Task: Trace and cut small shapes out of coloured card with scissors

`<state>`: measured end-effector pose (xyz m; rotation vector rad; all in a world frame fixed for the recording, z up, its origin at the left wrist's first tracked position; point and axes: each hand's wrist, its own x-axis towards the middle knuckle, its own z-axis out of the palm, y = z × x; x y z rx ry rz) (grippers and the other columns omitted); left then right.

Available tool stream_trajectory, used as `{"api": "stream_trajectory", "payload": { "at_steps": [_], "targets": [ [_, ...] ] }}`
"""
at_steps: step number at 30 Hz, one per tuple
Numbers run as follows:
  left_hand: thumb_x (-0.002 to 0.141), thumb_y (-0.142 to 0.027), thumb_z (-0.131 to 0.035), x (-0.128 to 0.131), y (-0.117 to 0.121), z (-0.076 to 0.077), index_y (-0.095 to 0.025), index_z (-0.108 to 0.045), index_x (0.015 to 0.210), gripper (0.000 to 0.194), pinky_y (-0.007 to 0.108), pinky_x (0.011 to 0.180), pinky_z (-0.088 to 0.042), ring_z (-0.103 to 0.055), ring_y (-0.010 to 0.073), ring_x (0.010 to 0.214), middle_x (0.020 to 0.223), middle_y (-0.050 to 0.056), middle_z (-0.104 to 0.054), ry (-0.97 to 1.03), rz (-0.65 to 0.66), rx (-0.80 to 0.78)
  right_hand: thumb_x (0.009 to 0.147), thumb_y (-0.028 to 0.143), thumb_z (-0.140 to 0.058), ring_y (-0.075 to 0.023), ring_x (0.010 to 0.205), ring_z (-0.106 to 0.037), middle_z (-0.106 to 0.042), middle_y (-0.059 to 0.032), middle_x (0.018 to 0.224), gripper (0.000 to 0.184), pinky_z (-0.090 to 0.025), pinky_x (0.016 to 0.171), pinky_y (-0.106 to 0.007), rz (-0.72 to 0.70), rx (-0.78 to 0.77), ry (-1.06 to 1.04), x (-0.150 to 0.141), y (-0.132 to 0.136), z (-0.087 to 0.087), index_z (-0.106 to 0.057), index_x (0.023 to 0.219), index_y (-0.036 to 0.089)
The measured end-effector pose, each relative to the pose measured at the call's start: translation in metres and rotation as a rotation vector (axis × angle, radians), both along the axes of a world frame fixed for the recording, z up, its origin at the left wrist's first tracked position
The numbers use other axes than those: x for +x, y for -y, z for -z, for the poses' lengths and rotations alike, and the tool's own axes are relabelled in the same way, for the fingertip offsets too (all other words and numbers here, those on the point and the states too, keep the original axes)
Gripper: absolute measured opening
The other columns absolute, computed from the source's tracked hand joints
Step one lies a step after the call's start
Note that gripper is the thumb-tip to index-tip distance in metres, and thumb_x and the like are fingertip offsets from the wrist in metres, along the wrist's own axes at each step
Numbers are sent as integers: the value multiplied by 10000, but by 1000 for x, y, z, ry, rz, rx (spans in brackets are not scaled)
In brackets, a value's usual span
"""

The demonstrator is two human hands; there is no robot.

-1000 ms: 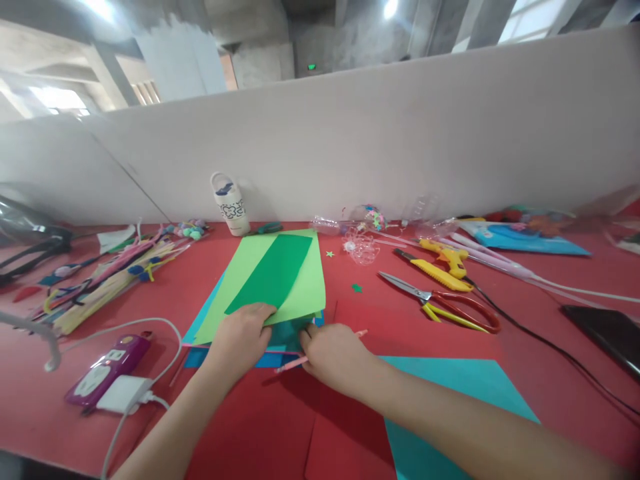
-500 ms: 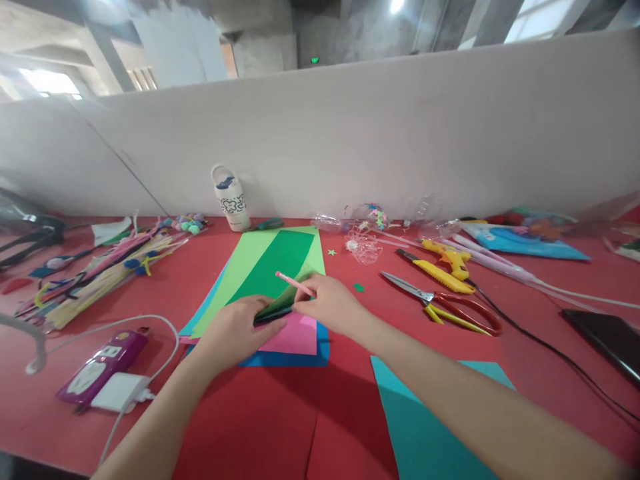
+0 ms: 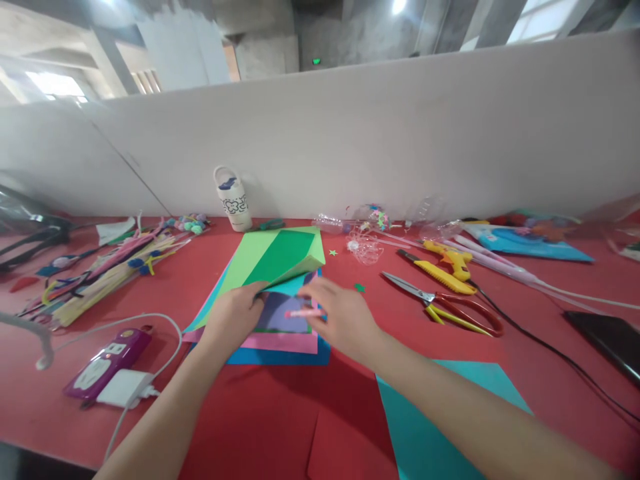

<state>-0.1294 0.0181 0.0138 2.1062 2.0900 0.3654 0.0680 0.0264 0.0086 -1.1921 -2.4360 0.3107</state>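
Left hand [image 3: 235, 317] is closed on the raised light-green sheet [image 3: 245, 260]; right hand [image 3: 345, 317] grips a pink pen [image 3: 299, 313], long axis roughly parallel to the red table's [image 3: 155, 293] near edge. The purple sheet [image 3: 280, 305] lies exposed between the hands, left of the table's centre, its right edge nearest the right.

Head-worn camera looks forward and down, seemingly near the table [image 3: 185, 287].
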Motion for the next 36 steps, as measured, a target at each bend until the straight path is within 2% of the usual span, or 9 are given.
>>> {"api": "stream_trajectory", "payload": {
  "at_steps": [4,8,13,18,22,25,29,34,36],
  "targets": [
    [888,-321,-384,-3,-4,-3,-225,-658,1111,366,293,770,-455,-656,237,944,1030,73,-729,-22,-32,32,853,182,-532,-203,743,-665,-679,-97,1055,222,-421,558,-271,-70,22,186,8,7,28,-600,1062,154],
    [897,-345,-375,-3,-5,-6,-201,-651,1115,380,294,719,-449,-660,245,911,993,94,-730,-31,-67,70,850,230,-569,-225,719,-679,-689,-134,997,201,-438,538,-271,-110,51,321,1,6,42,-618,1015,127],
    [903,-347,-375,-1,-3,-6,-206,-645,1124,377,295,692,-434,-664,247,890,979,96,-733,-46,-78,98,843,73,-510,-213,683,-674,-694,-133,869,158,-426,507,-253,-193,96,427,-10,2,42,-637,931,109],
    [906,-327,-370,0,-2,-8,-209,-639,1142,377,290,672,-430,-669,241,858,936,88,-739,-53,-96,115,847,115,-523,-226,685,-673,-690,-130,846,161,-443,511,-274,-232,125,459,-11,-2,36,-646,951,110],
    [903,-318,-377,1,-1,-7,-208,-643,1141,374,286,690,-440,-669,239,880,963,87,-739,-52,-94,114,846,78,-510,-235,704,-675,-686,-130,786,156,-457,538,-283,-256,136,473,-14,-3,35,-654,900,105],
    [907,-329,-377,0,-1,-4,-215,-644,1139,372,282,708,-447,-668,234,896,981,78,-739,-56,-95,114,865,57,-468,-234,720,-669,-675,-132,808,189,-458,538,-281,-220,150,463,-18,-4,36,-637,936,103],
    [911,-326,-370,0,-2,1,-196,-644,1141,381,289,706,-453,-671,247,891,983,90,-737,-66,-107,116,877,72,-445,-226,738,-663,-633,-158,997,200,-444,505,-268,-101,159,434,-21,-6,38,-620,965,114],
    [910,-328,-374,2,-2,2,-208,-650,1127,372,288,708,-459,-667,251,904,967,77,-737,-72,-98,105,854,118,-494,-195,642,-658,-647,-93,870,174,-412,469,-256,-97,123,427,-16,-6,44,-629,960,145],
    [909,-323,-371,2,-1,3,-203,-646,1134,375,293,719,-459,-665,257,921,988,81,-735,-73,-100,98,870,179,-499,-193,658,-658,-648,-89,889,159,-411,474,-259,-109,118,417,-15,-4,45,-632,952,149]
  ]
}}
